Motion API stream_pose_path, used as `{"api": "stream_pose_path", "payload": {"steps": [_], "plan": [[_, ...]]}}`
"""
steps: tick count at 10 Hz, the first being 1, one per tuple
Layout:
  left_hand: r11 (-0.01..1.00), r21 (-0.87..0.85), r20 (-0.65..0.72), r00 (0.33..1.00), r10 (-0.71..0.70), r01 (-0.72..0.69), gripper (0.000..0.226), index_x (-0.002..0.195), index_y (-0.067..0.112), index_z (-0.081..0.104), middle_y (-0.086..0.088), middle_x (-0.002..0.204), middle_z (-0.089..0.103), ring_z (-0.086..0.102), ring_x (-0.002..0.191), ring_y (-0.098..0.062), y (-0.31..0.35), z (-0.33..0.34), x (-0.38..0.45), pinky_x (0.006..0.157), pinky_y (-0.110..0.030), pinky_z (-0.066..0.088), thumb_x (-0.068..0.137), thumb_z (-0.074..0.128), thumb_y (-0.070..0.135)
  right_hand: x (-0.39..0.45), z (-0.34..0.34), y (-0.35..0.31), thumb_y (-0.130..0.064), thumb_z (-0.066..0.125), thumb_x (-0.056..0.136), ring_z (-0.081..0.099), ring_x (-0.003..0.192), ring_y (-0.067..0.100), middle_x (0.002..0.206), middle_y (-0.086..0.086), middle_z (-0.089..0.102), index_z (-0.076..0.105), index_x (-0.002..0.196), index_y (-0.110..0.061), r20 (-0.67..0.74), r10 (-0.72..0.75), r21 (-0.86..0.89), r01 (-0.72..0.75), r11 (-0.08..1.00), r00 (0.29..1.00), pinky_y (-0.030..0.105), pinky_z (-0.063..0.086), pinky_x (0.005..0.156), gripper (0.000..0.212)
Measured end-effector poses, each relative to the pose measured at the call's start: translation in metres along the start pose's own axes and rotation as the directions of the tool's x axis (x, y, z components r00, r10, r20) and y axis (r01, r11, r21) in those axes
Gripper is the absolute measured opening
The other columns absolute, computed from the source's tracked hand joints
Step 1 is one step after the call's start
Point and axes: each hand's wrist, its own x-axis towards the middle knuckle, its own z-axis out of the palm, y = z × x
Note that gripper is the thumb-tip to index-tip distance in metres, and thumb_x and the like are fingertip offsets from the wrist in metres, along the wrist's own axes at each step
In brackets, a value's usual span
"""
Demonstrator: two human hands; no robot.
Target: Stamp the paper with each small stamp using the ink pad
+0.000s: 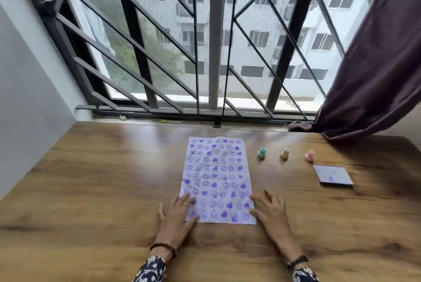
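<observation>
Three stamps (284, 153) stand right of the paper (217, 179), pad (332, 175) beyond; my left hand (180, 213) and right hand (270, 212) press it flat, open, empty; next, grip one stamp

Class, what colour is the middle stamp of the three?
Pale yellow stamp, best seen in the head view.
</observation>
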Motion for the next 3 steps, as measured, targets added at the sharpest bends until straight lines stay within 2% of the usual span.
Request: {"api": "stream_pose_path", "payload": {"steps": [1,2,3], "plan": [[0.999,0.031,0.033,0.999,0.009,-0.010,0.043,0.129,0.040,0.036,0.018,0.152,0.020,0.011,0.142,-0.007,0.001,-0.004,-0.001,0.114,-0.054,-0.003,0.088,0.046,0.047,-0.007,-0.003,-0.003,-0.020,0.061,0.085,0.035,0.132,0.023,0.141,0.011,0.043,0.056,0.122,-0.021,-0.031,-0.013,0.001,0.013,1.000,0.999,0.028,0.020,0.102,0.037],[0.982,0.180,-0.019,0.998,0.068,-0.063,0.045,0.132,0.038,0.033,0.016,0.153,0.018,0.016,0.141,-0.008,0.017,-0.016,0.007,0.113,-0.057,-0.001,0.089,0.040,0.051,-0.009,-0.011,-0.020,-0.004,0.056,0.085,0.054,0.115,0.034,0.123,0.016,0.060,0.059,0.117,-0.011,-0.299,-0.133,0.010,0.142,0.990,0.945,0.036,0.037,0.096,0.032],[0.943,0.278,-0.095,0.971,0.218,-0.184,0.049,0.138,0.030,0.025,0.009,0.155,0.015,0.004,0.144,-0.012,0.047,-0.038,0.030,0.116,-0.050,-0.005,0.093,0.033,0.047,0.002,-0.029,-0.055,-0.008,0.052,0.089,0.045,0.128,0.034,0.134,0.017,0.053,0.052,0.123,-0.010,-0.403,-0.259,-0.059,0.257,0.965,0.878,0.045,0.043,0.102,0.034]]}}
